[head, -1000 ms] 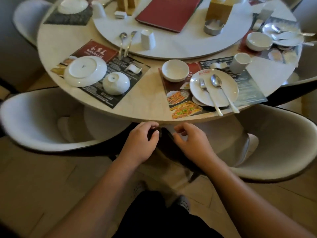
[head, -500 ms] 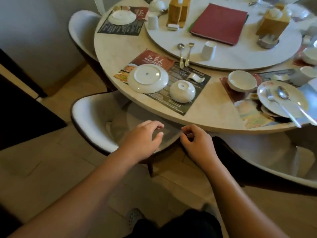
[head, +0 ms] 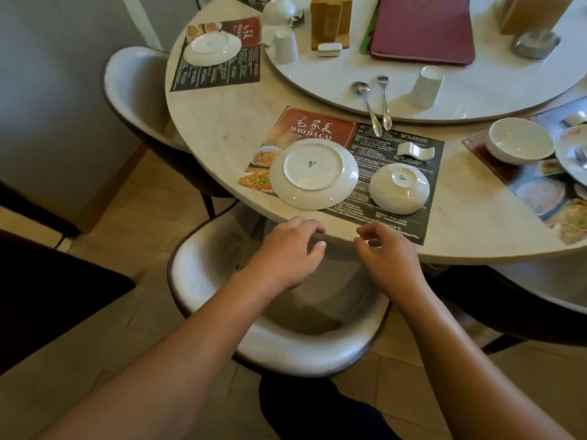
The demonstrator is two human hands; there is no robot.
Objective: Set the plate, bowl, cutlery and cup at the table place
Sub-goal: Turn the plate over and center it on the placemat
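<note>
Plate [head: 313, 173] lies upside down on the left half of the placemat [head: 374, 144], with its foot ring upward. The bowl [head: 399, 188] is just beside it on the right, also turned over. I think they are kept like this to stay clean inside, so both need to be flipped. A small white rest [head: 415, 150] stands above the bowl.

The spoon [head: 367, 103] and the fork [head: 384, 100] lie side by side. Their heads are on the white turntable [head: 349, 74] and their handles reach over its rim toward the placemat. The cup [head: 426, 86] stands mouth down on the turntable, a little to the right of them. These three seem parked there and not yet brought to the place.

On the red corner of the placemat one can read "MAO JIA CAI" under Chinese characters. The small white text on the black part is too fine to read.

The left hand [head: 286, 252] and the right hand [head: 389, 255] are at the near edge of the bench [head: 222, 128], above the chair [head: 286, 347]. Both have loosely bent fingers and grasp nothing. I cannot tell if the fingertips touch the edge. Probably they are ready to reach for the plate first.
</note>
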